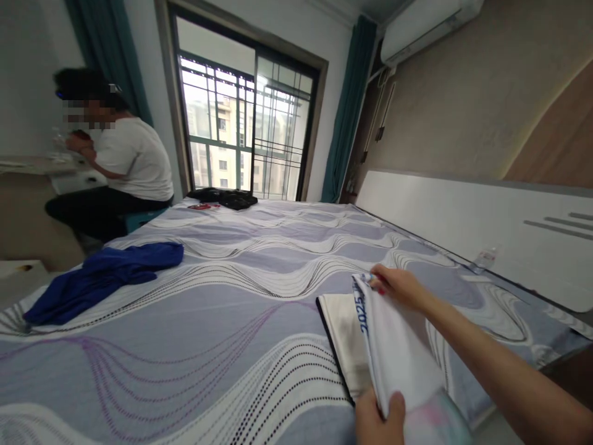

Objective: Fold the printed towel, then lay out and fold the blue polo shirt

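A: Where's the white cloth (398, 352)?

B: On the bed (222, 321), near the headboard (463, 216). It lies partly over a cream folded piece (345, 334).

A: And the hands?

B: The right hand (398, 285) pinches the cloth's far corner, the fingers closed on the edge with blue print. The left hand (380, 420) grips the near end, thumb on top.

A: Anything else on the bed?

B: A blue garment (102, 278), well apart from the cloth, and black things (227, 198) by the window. A person (120, 167) sits beyond the bed.
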Motion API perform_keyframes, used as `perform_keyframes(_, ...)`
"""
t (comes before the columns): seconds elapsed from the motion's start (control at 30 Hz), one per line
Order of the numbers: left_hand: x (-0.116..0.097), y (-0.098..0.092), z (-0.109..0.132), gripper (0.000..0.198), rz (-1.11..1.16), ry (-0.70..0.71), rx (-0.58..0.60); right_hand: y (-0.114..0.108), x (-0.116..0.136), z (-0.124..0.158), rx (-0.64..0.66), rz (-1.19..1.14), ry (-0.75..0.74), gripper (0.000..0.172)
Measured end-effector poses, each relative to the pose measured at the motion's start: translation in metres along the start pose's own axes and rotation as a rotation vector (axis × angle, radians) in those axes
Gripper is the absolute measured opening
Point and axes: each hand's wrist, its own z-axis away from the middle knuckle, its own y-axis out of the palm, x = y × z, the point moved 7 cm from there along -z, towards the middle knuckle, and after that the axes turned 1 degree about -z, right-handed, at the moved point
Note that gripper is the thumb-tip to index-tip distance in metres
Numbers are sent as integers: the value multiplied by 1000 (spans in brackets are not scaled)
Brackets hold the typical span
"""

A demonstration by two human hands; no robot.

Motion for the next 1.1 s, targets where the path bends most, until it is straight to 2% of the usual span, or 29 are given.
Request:
perform_keyframes(0.07, 2, 3, -28, 41, 172, -168, -53, 42, -4, -40, 100, -38, -26, 18)
perform_keyframes(0.17, 18, 2, -48, 30, 375, -408, -51, 109, -4, -70, 203, -120, -52, 19)
perform_keyframes(0.23, 30, -5, -53, 30, 337, -440, -48, 140, -2, -74, 216, -184, -62, 23)
perform_keyframes(0.3, 42, -10, -54, 35, 280, -433, -48, 155, -1, -72, 201, -247, -77, 27)
perform_keyframes(0.43, 51, -10, -53, 39, 250, -361, -58, 157, -2, -70, 182, -333, -96, 28)
perform_keyframes(0.6, 32, -12, -52, 38, 205, -304, -82, 159, -3, -83, 159, -361, -93, 26)
perform_keyframes(0.73, 23, -19, -48, 29, 158, -389, -49, 173, -3, -88, 135, -321, -81, 24)
perform_keyframes(0.8, 20, -29, -44, 31, 2, -408, -28, 177, -2, -88, 109, -295, -72, 24)
perform_keyframes(0.83, 16, -36, -43, 33, -124, -369, -40, 179, -2, -87, 97, -287, -69, 26)
perform_keyframes(0.93, -6, -62, -38, 31, -502, -135, -211, 181, -1, -85, 87, -272, -68, 29)
perform_keyframes(1.0, -16, -69, -34, 28, -601, -42, -305, 181, 1, -85, 88, -259, -69, 31)
perform_keyframes(1.1, -16, -64, -34, 27, -615, -51, -285, 182, 4, -86, 93, -244, -71, 32)
